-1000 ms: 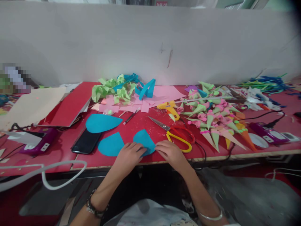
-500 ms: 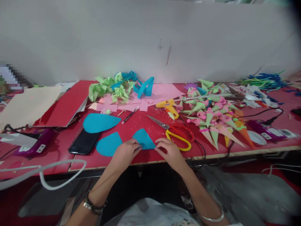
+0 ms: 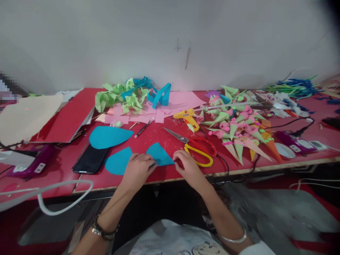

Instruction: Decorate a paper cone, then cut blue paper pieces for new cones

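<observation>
A teardrop-shaped blue paper piece (image 3: pixel 159 154) lies on the red table near its front edge, between my two hands. My left hand (image 3: pixel 138 168) is closed at the piece's lower left edge, thumb and fingers pinched on it. At the pointed right end, my right hand (image 3: pixel 187 165) has its fingers curled and the thumb close to the tip. Left of the left hand lies a second blue paper petal (image 3: pixel 118 161), partly under that hand. Above it a larger blue petal (image 3: pixel 111 137) overlaps a black phone (image 3: pixel 90 159). Scissors (image 3: pixel 195 146) with red and yellow handles lie beyond my right hand.
A yellow glue gun (image 3: pixel 188 117) lies behind the scissors. Many small paper cones (image 3: pixel 236 124) are heaped at the right. Crumpled green paper (image 3: pixel 114 95) and pink sheets (image 3: pixel 183 101) sit at the back. Purple power strips (image 3: pixel 296 141) with cords stand at both sides.
The whole view has shifted slightly left and up. My right hand's fingers have curled a little more near the paper's tip. The blue pieces stay in place on the table.
</observation>
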A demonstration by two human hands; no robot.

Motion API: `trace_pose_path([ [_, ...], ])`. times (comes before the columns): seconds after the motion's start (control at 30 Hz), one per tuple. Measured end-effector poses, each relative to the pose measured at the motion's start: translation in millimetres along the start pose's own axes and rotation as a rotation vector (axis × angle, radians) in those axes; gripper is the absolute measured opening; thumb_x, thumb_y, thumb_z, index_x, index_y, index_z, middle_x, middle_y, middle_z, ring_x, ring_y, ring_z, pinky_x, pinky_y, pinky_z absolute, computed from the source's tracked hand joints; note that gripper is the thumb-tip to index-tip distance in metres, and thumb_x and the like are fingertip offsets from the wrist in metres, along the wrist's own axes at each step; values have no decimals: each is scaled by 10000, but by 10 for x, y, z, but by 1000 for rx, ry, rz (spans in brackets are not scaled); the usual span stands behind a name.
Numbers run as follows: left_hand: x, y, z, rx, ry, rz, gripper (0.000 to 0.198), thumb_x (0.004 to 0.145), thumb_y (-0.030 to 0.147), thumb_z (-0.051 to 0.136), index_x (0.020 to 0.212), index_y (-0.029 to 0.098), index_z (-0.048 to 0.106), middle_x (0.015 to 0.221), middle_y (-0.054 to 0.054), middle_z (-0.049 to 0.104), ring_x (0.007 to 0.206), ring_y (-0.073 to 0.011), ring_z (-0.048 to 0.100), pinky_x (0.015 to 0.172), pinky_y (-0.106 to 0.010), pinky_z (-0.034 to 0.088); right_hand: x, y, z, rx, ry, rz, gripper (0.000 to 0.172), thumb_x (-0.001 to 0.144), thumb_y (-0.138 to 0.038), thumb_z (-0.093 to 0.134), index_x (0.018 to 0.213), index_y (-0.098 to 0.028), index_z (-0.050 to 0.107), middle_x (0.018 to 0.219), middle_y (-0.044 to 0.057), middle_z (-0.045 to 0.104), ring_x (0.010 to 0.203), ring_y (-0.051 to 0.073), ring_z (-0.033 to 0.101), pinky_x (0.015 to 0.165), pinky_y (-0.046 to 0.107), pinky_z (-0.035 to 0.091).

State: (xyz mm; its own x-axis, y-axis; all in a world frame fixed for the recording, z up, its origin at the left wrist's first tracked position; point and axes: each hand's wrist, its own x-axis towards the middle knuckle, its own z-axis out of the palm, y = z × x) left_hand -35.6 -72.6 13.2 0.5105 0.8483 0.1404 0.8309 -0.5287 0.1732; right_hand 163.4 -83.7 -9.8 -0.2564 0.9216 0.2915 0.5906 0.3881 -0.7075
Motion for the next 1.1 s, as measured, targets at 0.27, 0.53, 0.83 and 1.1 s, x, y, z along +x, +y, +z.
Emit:
trace_pose_path([
  [0.27,18,-2,-4,-16,-4,-16,187,815,285,484,797,214,655,860,-16,684,773,-170,603,763,-344,369,-30,-91,-21,-22,38,10,124,786,-127,447,810,-190,551,852,49,545,829,179,508,770,324,415],
  [0.53,-15,-18,109,46,95,-31,265,843,328,431,749,191,637,809,-22,672,718,-149,600,714,-307,377,15,-44,107,-125,61,39,106,790,-233,525,700,-195,568,813,43,562,783,190,513,710,334,424],
  [0.83,-51,29,184,177,190,-49,253,856,297,406,716,173,576,727,-29,634,670,-154,576,634,-290,351,14,-61,126,-180,106,65,124,772,-239,552,656,-197,535,801,42,558,756,194,500,691,339,422],
  [1.1,-46,16,192,181,197,-25,214,842,288,438,701,180,557,721,-13,630,657,-149,569,639,-283,344,-16,-99,59,-210,103,138,142,752,-70,441,726,-188,515,826,55,550,787,200,504,729,342,415],
])
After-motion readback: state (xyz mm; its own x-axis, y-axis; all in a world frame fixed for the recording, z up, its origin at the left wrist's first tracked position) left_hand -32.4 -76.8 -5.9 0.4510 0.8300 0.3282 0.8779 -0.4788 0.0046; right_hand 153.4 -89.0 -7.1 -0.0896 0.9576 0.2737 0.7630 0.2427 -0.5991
